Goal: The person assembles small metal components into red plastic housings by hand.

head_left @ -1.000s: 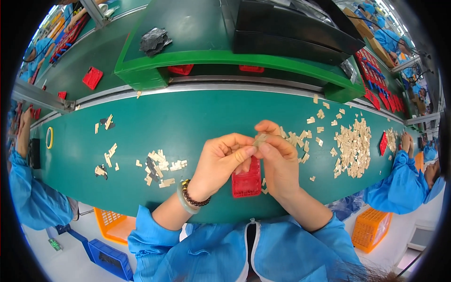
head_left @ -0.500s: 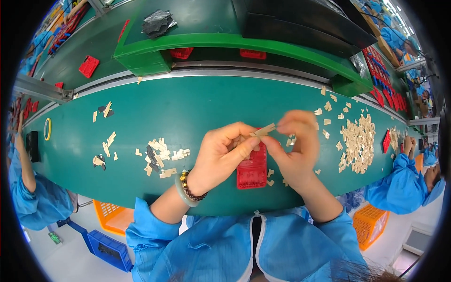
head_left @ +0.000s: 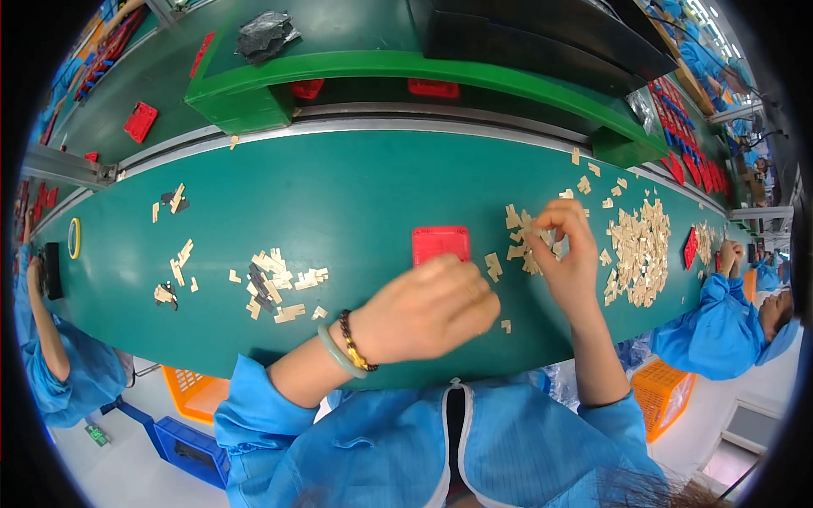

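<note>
Since half a second ago both hands have parted: the right hand (head_left: 566, 254) has gone out to a scatter of small beige pieces (head_left: 523, 244) on the green worktop (head_left: 356, 195), its fingertips pinched together over them. Whether a piece sits in the pinch I cannot tell. The left hand (head_left: 428, 309) rests loosely curled, just in front of the red square tray (head_left: 440, 243), which now lies bare; its grip is hidden. A bigger beige heap (head_left: 639, 250) lies further right.
</note>
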Demonstrator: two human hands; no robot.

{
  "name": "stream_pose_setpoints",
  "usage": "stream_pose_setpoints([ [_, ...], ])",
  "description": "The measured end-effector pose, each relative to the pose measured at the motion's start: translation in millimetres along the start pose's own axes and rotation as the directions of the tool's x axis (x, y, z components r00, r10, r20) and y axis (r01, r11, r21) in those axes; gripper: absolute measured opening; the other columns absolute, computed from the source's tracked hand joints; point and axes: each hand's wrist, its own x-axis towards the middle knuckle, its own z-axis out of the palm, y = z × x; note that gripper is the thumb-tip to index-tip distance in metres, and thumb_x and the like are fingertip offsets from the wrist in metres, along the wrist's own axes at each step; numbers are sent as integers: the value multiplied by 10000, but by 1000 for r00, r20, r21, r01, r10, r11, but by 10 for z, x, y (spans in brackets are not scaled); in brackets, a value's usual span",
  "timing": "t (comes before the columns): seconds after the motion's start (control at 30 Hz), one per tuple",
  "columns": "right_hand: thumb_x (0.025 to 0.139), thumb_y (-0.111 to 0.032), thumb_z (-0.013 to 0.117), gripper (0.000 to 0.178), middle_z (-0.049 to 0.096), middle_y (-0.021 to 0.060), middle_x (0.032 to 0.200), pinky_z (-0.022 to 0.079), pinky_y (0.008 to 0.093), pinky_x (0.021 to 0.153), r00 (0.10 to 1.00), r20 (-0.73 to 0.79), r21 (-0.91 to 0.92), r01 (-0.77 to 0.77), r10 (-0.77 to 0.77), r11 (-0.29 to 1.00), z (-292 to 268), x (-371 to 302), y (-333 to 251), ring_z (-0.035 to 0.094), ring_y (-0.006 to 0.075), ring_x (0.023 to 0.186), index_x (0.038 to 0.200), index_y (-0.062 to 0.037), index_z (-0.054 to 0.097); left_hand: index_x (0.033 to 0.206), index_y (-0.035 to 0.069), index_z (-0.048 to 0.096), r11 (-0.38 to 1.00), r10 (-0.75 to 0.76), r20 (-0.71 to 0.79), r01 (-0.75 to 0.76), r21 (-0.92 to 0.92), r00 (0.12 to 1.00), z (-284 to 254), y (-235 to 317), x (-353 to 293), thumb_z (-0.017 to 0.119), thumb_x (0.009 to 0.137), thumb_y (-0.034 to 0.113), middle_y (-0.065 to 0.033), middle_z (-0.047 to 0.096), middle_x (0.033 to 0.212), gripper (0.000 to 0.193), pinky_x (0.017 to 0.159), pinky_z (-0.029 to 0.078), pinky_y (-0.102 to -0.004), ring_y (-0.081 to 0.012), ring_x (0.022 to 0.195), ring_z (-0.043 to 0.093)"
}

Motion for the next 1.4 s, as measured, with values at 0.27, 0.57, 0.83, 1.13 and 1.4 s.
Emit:
stream_pose_setpoints([
  [0.27, 685, -131, 774, 252, 561, 16, 870, 428, 345, 742, 830, 409, 297, 273, -380, 915, 64, 64, -404, 546, 232, 846, 744, -109, 530, 852, 24, 663, 973, -45, -155, 79, 218, 987, -11, -32, -6, 647, 679, 169, -88, 670, 843, 226, 651, 430, -337, -217, 753, 590],
  [0.57, 644, -197, 764, 242, 572, -6, 911, 373, 401, 875, 805, 310, 97, 503, -506, 859, 1, 44, -451, 539, 218, 930, 801, -147, 587, 827, 50, 633, 931, 24, -123, 23, 364, 992, -42, 38, 26, 611, 695, 120, -76, 634, 831, 150, 670, 416, -334, -200, 762, 577],
  [0.83, 686, -167, 742, 244, 628, 33, 1127, 256, 524, 1082, 949, 134, -490, 315, -287, 813, 95, -70, -419, 507, 264, 1226, 915, -118, 673, 1167, 30, 526, 893, -449, 26, 448, 37, 893, 23, -72, 69, 609, 747, -46, -92, 647, 917, 434, 836, 424, -387, -252, 886, 607],
  [1.13, 720, -129, 723, 121, 646, 25, 927, 389, 434, 952, 773, -6, -341, 595, -635, 728, 352, 377, -587, 607, 250, 985, 799, -92, 639, 1160, -21, 519, 413, -898, -146, 680, -605, 416, -228, -121, 220, 542, 842, -23, -178, 610, 1079, 318, 862, 483, -359, -321, 992, 588],
  [1.4, 895, -74, 647, 123, 584, 21, 546, 369, 204, 424, 820, 435, 387, -543, 372, 745, 549, 174, -248, 495, 41, 458, 833, 22, 602, 1053, -61, 606, 883, -423, 215, 347, 315, 880, 179, 120, -226, 709, 775, 249, -206, 559, 1139, 429, 925, 496, -414, -340, 1107, 542],
])
